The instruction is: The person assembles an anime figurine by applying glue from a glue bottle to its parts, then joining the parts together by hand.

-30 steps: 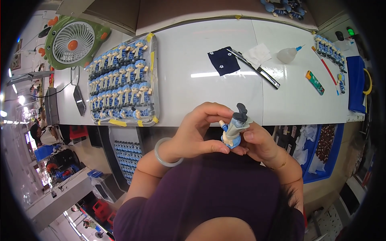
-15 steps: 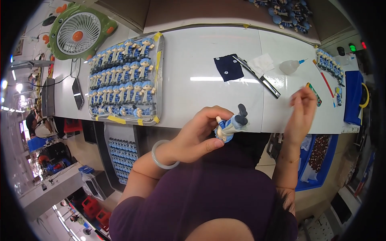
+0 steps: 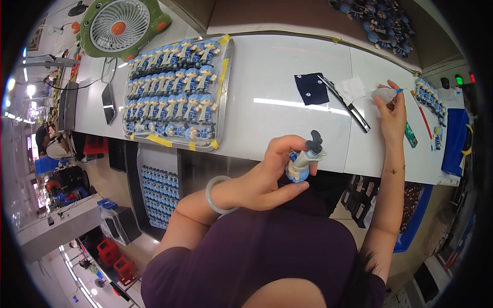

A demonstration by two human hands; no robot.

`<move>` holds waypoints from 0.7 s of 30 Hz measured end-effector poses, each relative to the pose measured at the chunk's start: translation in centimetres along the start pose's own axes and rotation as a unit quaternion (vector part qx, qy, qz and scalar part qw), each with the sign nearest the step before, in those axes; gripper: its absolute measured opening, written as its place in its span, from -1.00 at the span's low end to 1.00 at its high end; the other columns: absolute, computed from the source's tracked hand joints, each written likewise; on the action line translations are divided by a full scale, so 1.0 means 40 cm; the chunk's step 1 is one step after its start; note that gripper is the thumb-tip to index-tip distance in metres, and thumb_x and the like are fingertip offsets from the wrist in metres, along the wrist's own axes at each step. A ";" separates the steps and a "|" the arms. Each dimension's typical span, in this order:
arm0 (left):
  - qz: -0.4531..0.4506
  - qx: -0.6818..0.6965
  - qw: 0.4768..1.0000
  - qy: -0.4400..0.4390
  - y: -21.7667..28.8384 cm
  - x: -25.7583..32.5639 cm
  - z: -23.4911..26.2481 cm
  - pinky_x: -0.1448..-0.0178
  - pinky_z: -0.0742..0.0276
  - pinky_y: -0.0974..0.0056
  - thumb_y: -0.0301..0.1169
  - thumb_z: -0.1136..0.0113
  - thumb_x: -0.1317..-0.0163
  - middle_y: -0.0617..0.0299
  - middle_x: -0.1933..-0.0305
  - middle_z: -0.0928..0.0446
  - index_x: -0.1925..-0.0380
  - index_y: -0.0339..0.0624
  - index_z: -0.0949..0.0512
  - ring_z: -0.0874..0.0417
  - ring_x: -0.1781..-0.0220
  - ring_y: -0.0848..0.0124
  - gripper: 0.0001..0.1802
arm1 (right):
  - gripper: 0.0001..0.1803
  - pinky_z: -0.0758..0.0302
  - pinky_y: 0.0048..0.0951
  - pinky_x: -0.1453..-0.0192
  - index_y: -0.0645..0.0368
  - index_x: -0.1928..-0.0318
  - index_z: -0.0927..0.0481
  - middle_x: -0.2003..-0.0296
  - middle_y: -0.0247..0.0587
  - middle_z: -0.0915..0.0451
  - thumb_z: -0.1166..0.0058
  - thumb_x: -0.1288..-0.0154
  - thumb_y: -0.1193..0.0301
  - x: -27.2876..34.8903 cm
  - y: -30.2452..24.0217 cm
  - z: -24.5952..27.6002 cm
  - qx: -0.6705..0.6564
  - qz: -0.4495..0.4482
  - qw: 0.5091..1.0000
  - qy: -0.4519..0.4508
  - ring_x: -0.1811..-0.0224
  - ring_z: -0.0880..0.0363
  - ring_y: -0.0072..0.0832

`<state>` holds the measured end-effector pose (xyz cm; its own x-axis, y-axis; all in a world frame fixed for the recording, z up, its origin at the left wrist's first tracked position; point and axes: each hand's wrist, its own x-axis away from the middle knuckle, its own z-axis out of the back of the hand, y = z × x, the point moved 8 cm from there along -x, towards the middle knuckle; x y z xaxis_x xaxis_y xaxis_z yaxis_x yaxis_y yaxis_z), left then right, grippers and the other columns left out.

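Observation:
My left hand (image 3: 270, 173) grips a small blue and cream figurine (image 3: 304, 159) with dark feet, held tilted just in front of the white table's (image 3: 267, 102) near edge. A pale bangle sits on that wrist. My right hand (image 3: 391, 114) is stretched out to the table's far right, its fingers closed around a small clear squeeze bottle (image 3: 384, 93) with a blue nozzle tip.
A tray (image 3: 224, 77) packed with several rows of similar blue figurines lies at the left. A green fan (image 3: 121, 24) stands behind it. A dark blue cloth (image 3: 310, 88), a black tool (image 3: 343, 101), white tissue and more figurines (image 3: 430, 97) lie at the right.
My right hand left the figurine, reached out to the right across the table and took hold of the squeeze bottle. My left hand kept the figurine.

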<state>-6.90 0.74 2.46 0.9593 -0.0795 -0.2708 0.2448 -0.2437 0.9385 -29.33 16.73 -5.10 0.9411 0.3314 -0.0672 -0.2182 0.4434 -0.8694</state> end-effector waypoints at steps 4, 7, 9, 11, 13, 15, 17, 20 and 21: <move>-0.064 -0.160 0.985 -0.009 0.020 0.005 -0.010 0.28 -0.33 0.34 -0.71 -0.06 0.07 0.04 0.25 -0.30 -0.03 -0.22 0.07 -0.41 0.33 0.40 -0.31 | -0.60 -0.31 -0.56 -0.01 0.23 0.00 -0.29 0.08 -0.17 -0.42 0.00 -0.15 0.42 0.023 0.001 -0.009 -0.127 0.023 0.991 -0.024 0.11 -0.41 -0.51; -0.080 -0.220 0.972 -0.022 0.031 0.005 -0.009 0.34 -0.37 0.34 -0.67 -0.11 0.08 0.04 0.30 -0.34 -0.01 -0.29 0.02 -0.45 0.38 0.40 -0.33 | -0.68 -0.30 -0.44 -0.04 0.29 0.10 -0.34 0.16 -0.13 -0.43 0.00 -0.13 0.46 0.102 -0.086 -0.012 -0.245 0.019 0.969 -0.016 0.07 -0.41 -0.42; -0.088 -0.237 0.967 -0.027 0.034 0.006 -0.005 0.36 -0.39 0.34 -0.64 -0.14 0.08 0.04 0.32 -0.36 0.00 -0.32 -0.02 -0.47 0.41 0.41 -0.34 | -0.69 -0.31 -0.42 -0.04 0.28 0.11 -0.35 0.18 -0.15 -0.42 -0.01 -0.11 0.47 0.162 -0.125 -0.022 -0.287 0.021 0.957 -0.049 0.08 -0.41 -0.40; -0.063 -0.253 0.965 -0.037 0.021 0.009 0.001 0.35 -0.42 0.34 -0.58 -0.19 0.10 0.02 0.30 -0.40 0.02 -0.34 -0.12 -0.50 0.38 0.39 -0.38 | -0.69 -0.31 -0.41 -0.03 0.28 0.13 -0.36 0.21 -0.16 -0.41 -0.02 -0.09 0.48 0.212 -0.159 -0.027 -0.327 0.022 0.942 -0.078 0.09 -0.41 -0.38; -0.064 -0.271 0.960 -0.034 0.020 0.012 0.005 0.31 -0.43 0.34 -0.56 -0.20 0.10 0.01 0.27 -0.40 0.03 -0.35 -0.14 -0.50 0.36 0.37 -0.39 | -0.68 -0.33 -0.42 0.01 0.27 0.17 -0.39 0.26 -0.16 -0.41 -0.08 0.00 0.52 0.252 -0.190 -0.057 -0.344 0.018 0.927 -0.152 0.15 -0.42 -0.38; -0.066 -0.289 0.955 -0.032 0.018 0.013 0.006 0.28 -0.44 0.34 -0.55 -0.21 0.11 -0.01 0.24 -0.40 0.04 -0.36 -0.15 -0.51 0.34 0.35 -0.39 | -0.68 -0.33 -0.45 0.04 0.27 0.20 -0.41 0.26 -0.15 -0.42 -0.09 0.06 0.54 0.276 -0.208 -0.059 -0.300 0.034 0.939 -0.165 0.17 -0.42 -0.40; -0.050 -0.286 0.956 -0.033 0.009 0.012 0.007 0.22 -0.44 0.33 -0.54 -0.23 0.13 -0.02 0.21 -0.41 0.03 -0.36 -0.14 -0.52 0.30 0.31 -0.36 | -0.67 -0.34 -0.49 0.12 0.27 0.27 -0.46 0.29 -0.14 -0.44 -0.11 0.18 0.61 0.296 -0.225 -0.062 -0.243 0.041 0.955 -0.166 0.23 -0.42 -0.42; -0.066 -0.271 0.959 -0.052 0.017 0.003 -0.007 0.22 -0.42 0.34 -0.56 -0.25 0.15 0.01 0.18 -0.36 0.03 -0.35 -0.12 -0.49 0.29 0.33 -0.33 | -0.65 -0.35 -0.52 0.15 0.27 0.26 -0.47 0.30 -0.16 -0.46 -0.12 0.20 0.63 0.312 -0.237 -0.071 -0.216 0.064 0.958 -0.179 0.24 -0.42 -0.42; -0.065 -0.270 0.959 -0.053 0.022 -0.003 -0.012 0.22 -0.42 0.34 -0.56 -0.25 0.15 0.01 0.18 -0.36 0.03 -0.35 -0.12 -0.49 0.29 0.33 -0.33 | -0.65 -0.35 -0.53 0.18 0.27 0.27 -0.48 0.31 -0.16 -0.47 -0.13 0.21 0.63 0.312 -0.241 -0.073 -0.204 0.073 0.960 -0.178 0.26 -0.42 -0.43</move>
<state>-6.73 0.99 3.42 0.9029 -0.1877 -0.3867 0.4263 0.2766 0.8613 -14.71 14.15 1.01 0.7447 0.6605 -0.0956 -0.1541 0.0308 -0.9876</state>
